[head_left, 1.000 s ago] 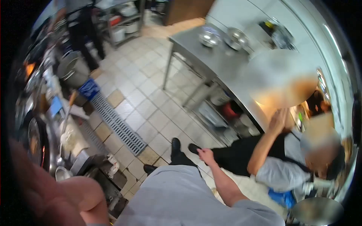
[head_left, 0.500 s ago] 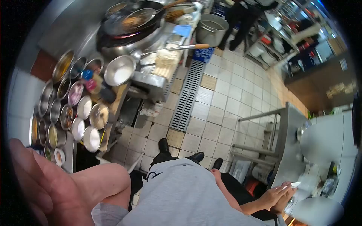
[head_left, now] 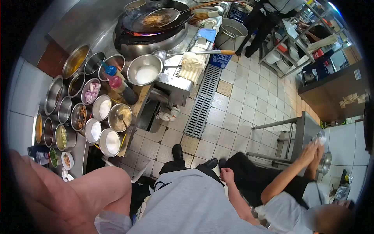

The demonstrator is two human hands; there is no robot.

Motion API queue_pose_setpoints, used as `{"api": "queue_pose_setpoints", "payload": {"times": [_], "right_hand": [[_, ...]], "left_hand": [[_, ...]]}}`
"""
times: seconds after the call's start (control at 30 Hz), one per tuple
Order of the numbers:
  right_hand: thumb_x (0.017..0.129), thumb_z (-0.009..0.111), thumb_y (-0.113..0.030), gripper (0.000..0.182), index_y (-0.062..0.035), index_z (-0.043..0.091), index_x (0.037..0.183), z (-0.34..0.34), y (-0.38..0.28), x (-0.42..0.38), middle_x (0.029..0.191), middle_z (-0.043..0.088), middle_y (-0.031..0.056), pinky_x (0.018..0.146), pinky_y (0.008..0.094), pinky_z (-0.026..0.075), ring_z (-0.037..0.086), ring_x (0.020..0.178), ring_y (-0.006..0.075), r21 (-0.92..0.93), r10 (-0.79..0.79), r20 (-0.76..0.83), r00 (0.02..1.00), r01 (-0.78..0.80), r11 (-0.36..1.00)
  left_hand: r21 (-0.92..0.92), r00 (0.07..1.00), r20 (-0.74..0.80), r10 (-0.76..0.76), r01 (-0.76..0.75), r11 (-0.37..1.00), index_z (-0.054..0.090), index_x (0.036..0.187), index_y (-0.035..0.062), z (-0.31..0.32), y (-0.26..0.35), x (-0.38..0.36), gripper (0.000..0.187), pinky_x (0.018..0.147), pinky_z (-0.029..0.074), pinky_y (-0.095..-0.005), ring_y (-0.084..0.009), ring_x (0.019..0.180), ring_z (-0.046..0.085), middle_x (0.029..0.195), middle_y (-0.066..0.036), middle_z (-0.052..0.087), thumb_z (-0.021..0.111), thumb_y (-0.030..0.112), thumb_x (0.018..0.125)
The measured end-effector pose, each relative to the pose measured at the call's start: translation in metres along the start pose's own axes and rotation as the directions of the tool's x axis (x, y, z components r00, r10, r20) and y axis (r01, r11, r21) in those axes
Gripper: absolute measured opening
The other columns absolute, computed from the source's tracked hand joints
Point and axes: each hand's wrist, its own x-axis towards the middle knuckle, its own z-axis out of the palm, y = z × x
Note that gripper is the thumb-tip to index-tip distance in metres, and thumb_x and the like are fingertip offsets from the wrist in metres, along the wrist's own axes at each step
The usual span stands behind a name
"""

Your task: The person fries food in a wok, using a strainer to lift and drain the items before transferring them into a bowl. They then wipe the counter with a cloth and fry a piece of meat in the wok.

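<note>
My left hand (head_left: 37,187) is raised very close to the camera at the lower left, dark and blurred. Its fingers run into the edge of the view, so whether they hold anything is hidden. Beyond it are a small bowl of green bits (head_left: 55,157) and a metal bowl of cut vegetables (head_left: 64,137). My right hand (head_left: 227,175) hangs low beside my grey shirt (head_left: 187,202), its fingers curled in and nothing visible in them. It touches no object and is nearest to a co-worker's dark trousers (head_left: 249,175).
A wok (head_left: 156,33) sits over flame with a strainer inside. A ladle (head_left: 194,52) lies beside a pot of white contents (head_left: 145,74). At right, a co-worker's hands (head_left: 311,153) hold something white by a steel table (head_left: 306,124). Another person (head_left: 255,23) stands farther back.
The view has shifted, showing more of the bowls and the nearby co-worker. That co-worker's hands have moved up in the view, over the steel table. My right hand now shows more fully.
</note>
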Motion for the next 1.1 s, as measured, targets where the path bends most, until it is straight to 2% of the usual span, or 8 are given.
{"api": "queue_pose_setpoints", "payload": {"times": [0.13, 0.33, 0.5, 0.73, 0.83, 0.93, 1.0, 1.1], "right_hand": [[0.083, 0.066, -0.023, 0.024, 0.0012, 0.068, 0.082, 0.011, 0.058, -0.014, 0.071, 0.068, 0.0122, 0.058, 0.0338, 0.052, 0.065, 0.057, 0.0167, -0.437, -0.397, -0.119, 0.910, 0.311, 0.844], [0.086, 0.063, -0.019, 0.020, -0.0008, 0.064, 0.076, -0.002, 0.083, -0.007, 0.061, 0.063, 0.0067, 0.047, 0.0293, 0.044, 0.058, 0.052, 0.0135, -0.066, -0.158, -0.105, 0.982, 0.152, 0.986], [0.088, 0.064, -0.021, 0.021, -0.0003, 0.061, 0.092, -0.018, 0.059, -0.016, 0.068, 0.063, 0.0083, 0.041, 0.0298, 0.048, 0.061, 0.052, 0.0156, 0.051, 0.027, -0.043, 0.999, -0.025, 0.998], [0.087, 0.065, -0.023, 0.020, -0.0027, 0.064, 0.089, -0.035, 0.071, -0.019, 0.069, 0.066, 0.0078, 0.043, 0.0290, 0.047, 0.063, 0.054, 0.0152, 0.028, -0.021, -0.063, 0.998, 0.023, 0.999], [0.085, 0.066, -0.023, 0.021, -0.0018, 0.066, 0.085, -0.044, 0.098, -0.020, 0.067, 0.066, 0.0089, 0.049, 0.0298, 0.048, 0.064, 0.057, 0.0167, 0.006, -0.075, -0.089, 0.993, 0.076, 0.997], [0.081, 0.068, -0.025, 0.024, -0.0008, 0.067, 0.079, -0.052, 0.129, -0.019, 0.067, 0.067, 0.0103, 0.055, 0.0322, 0.051, 0.065, 0.059, 0.0185, -0.092, -0.120, -0.130, 0.984, 0.109, 0.990], [0.080, 0.069, -0.026, 0.026, -0.0004, 0.066, 0.076, -0.058, 0.139, -0.022, 0.067, 0.067, 0.0111, 0.058, 0.0341, 0.052, 0.066, 0.060, 0.0197, -0.172, -0.128, -0.141, 0.982, 0.103, 0.980], [0.076, 0.072, -0.027, 0.025, -0.0023, 0.068, 0.075, -0.066, 0.161, -0.023, 0.069, 0.068, 0.0106, 0.064, 0.0339, 0.050, 0.064, 0.066, 0.0204, -0.241, -0.119, -0.133, 0.984, 0.084, 0.967]], "left_hand": [[-0.034, 1.000, 0.022, -0.013, 0.014, 0.999, 0.062, 0.094, 0.0028, 0.002, -0.014, -0.004, 0.022, 0.061, 0.037, -0.0285, -0.0125, 0.066, 0.045, 0.073, -0.003, 0.049, 0.067, 0.017, 0.078], [-0.044, 1.000, 0.027, -0.008, 0.009, 0.999, 0.063, 0.094, 0.0030, 0.012, -0.005, -0.008, 0.021, 0.061, 0.037, -0.0283, -0.0122, 0.066, 0.045, 0.072, -0.003, 0.049, 0.066, 0.016, 0.078], [-0.075, 1.000, 0.027, 0.000, 0.002, 0.997, 0.064, 0.093, 0.0031, 0.031, 0.010, -0.010, 0.020, 0.061, 0.038, -0.0282, -0.0119, 0.065, 0.045, 0.071, -0.003, 0.049, 0.066, 0.016, 0.078], [-0.057, 1.000, -0.013, -0.017, 0.017, 0.998, 0.065, 0.093, 0.0033, 0.050, 0.032, -0.012, 0.020, 0.061, 0.038, -0.0279, -0.0115, 0.065, 0.046, 0.070, -0.002, 0.049, 0.066, 0.015, 0.078], [0.037, 0.971, -0.039, -0.236, 0.238, 0.971, 0.065, 0.093, 0.0033, 0.067, 0.031, -0.040, 0.019, 0.060, 0.038, -0.0279, -0.0113, 0.065, 0.046, 0.069, -0.002, 0.049, 0.065, 0.015, 0.077], [0.227, 0.699, 0.221, -0.680, 0.642, 0.733, 0.067, 0.095, 0.0041, 0.074, -0.012, -0.118, 0.020, 0.057, 0.036, -0.0243, -0.0081, 0.061, 0.045, 0.066, 0.000, 0.048, 0.068, 0.009, 0.076], [0.474, 0.524, 0.285, -0.803, 0.651, 0.593, 0.066, 0.094, 0.0031, 0.086, -0.040, -0.186, 0.018, 0.054, 0.042, -0.0294, -0.0155, 0.056, 0.050, 0.068, -0.006, 0.055, 0.069, 0.011, 0.078], [0.788, 0.174, 0.288, -0.942, 0.516, 0.337, 0.067, 0.095, 0.0029, 0.059, -0.070, -0.328, 0.019, 0.067, 0.050, -0.0404, -0.0314, 0.073, 0.064, 0.085, -0.017, 0.066, 0.063, 0.016, 0.082]]}}
